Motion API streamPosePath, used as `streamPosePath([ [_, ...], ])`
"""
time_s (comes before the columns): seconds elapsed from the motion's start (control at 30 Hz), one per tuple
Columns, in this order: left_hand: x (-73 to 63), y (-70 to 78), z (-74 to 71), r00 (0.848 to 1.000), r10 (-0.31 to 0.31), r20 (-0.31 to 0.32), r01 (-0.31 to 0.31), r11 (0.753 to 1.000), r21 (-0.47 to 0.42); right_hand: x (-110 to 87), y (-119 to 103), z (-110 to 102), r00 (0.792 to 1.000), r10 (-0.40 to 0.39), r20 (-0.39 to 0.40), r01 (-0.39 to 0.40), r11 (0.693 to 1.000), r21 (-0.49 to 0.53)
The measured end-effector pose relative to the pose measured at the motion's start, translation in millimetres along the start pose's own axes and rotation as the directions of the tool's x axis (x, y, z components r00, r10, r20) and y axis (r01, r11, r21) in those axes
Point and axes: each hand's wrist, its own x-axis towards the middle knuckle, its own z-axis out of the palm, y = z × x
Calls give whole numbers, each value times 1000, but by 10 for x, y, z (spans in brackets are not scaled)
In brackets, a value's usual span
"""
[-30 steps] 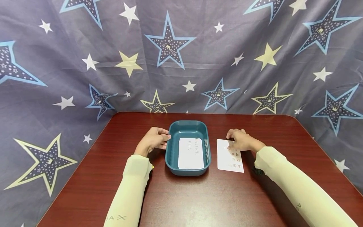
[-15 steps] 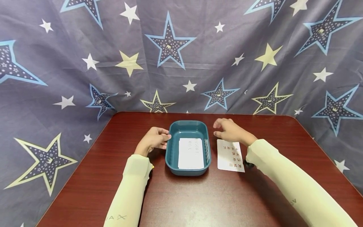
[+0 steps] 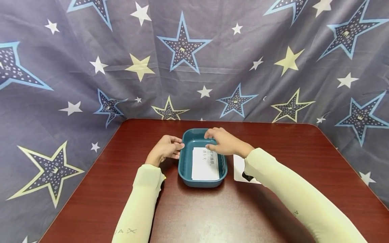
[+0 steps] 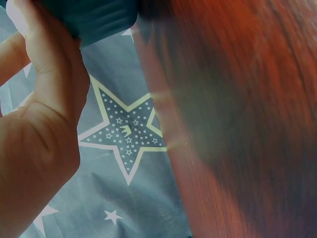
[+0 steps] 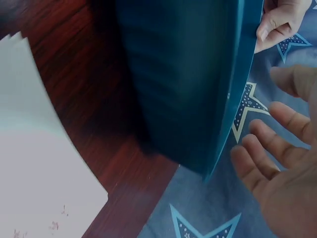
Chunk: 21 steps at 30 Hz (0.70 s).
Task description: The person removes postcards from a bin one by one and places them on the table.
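Observation:
A dark teal plastic basket (image 3: 203,184) holds white cards (image 3: 204,168) with handwritten characters, lying flat on its bottom. My left hand (image 3: 164,149) is at the basket's left side, thumb at the rim and fingers against the outer wall; the left wrist view shows this hand (image 4: 44,94) beside a corner of the basket (image 4: 109,20). Over the basket's right rim reaches my right hand (image 3: 228,141), with loosely bent, spread fingers and nothing in them. To the right lie more white cards (image 3: 240,170), partly covered by my right sleeve.
A dark red wooden table (image 3: 194,216) bears everything. Behind it hangs a grey curtain (image 3: 121,40) with stars. The right wrist view shows a stack of white cards (image 5: 39,153) beside the basket's wall (image 5: 173,74). A dark band (image 3: 247,176) sits under my right wrist.
My right hand has lifted off the right-hand cards and moved left, over the basket. The left hand and the basket stay where they were.

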Motion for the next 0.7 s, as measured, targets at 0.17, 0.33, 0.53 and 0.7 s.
streamPosePath([
  [0.17, -13, 1, -4, 1000, 3, 3, -3, 1000, 0, 90, -30, 72, 998, 1, 70, -2, 1000, 15],
  [0.33, -4, -3, 4, 1000, 1, 5, -1, 1000, -2, 129, -55, 113, 983, 35, 179, -25, 998, -56],
  [0.53, 7, -4, 11, 1000, 5, 4, -5, 1000, -1, 170, -65, 200, 951, 95, 293, -30, 976, -217],
  [0.7, 7, -6, -2, 1000, 10, 4, -10, 1000, 3, 225, -75, 283, 922, 144, 361, -40, 959, -281],
])
